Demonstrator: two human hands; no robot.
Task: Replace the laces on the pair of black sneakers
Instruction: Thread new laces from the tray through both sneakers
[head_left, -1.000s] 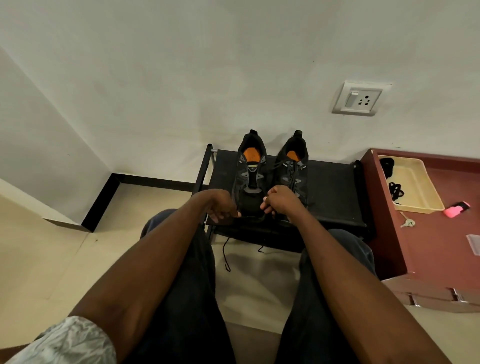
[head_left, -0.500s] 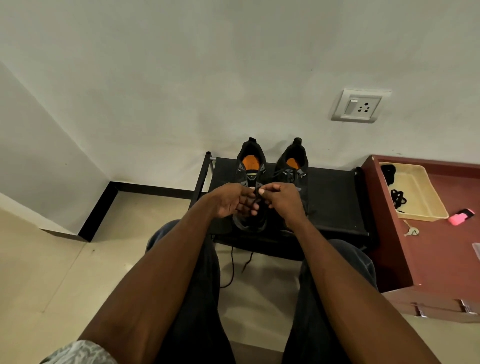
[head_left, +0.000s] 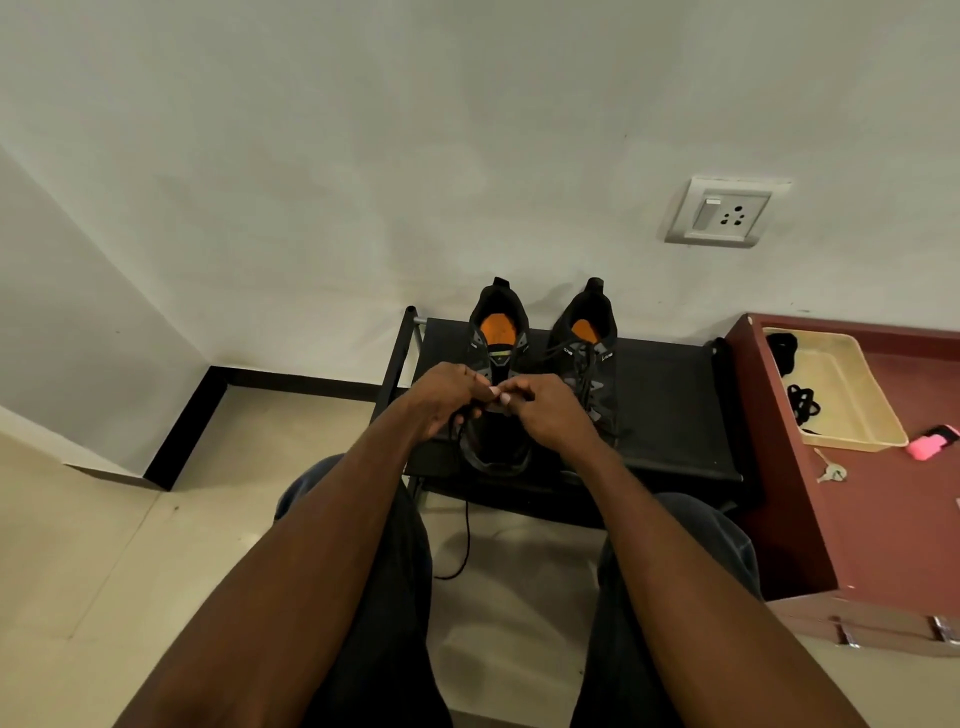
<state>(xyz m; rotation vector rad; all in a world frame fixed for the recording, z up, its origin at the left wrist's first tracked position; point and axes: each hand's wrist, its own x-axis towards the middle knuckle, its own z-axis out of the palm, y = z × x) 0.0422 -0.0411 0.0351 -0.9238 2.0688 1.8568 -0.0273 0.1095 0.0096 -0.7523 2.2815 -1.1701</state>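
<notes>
We have both hands over the left sneaker (head_left: 496, 364), which stands on the black shoe rack (head_left: 670, 410) against the wall, heel to the wall and toe toward us; the right sneaker (head_left: 589, 353) stands just beside it with its lace in place. By our reading we are mid-lacing on the left one, working a black lace (head_left: 466, 540) through the lower eyelets, one end of it hanging off the rack edge down toward the floor. Our left hand (head_left: 447, 397) is curled in, fingers bent around what seems to be the lace, though the lace inside the grip is hard to make out. Our right hand (head_left: 545, 410) meets it fingertip to fingertip, fingers bent in a narrow pinch, apparently on the lace tip. Next move likely calls for steering that tip into an eyelet and drawing the slack through evenly. More dark laces (head_left: 802, 402) lie in the beige tray (head_left: 878, 431) on the red-brown cabinet, well apart
</notes>
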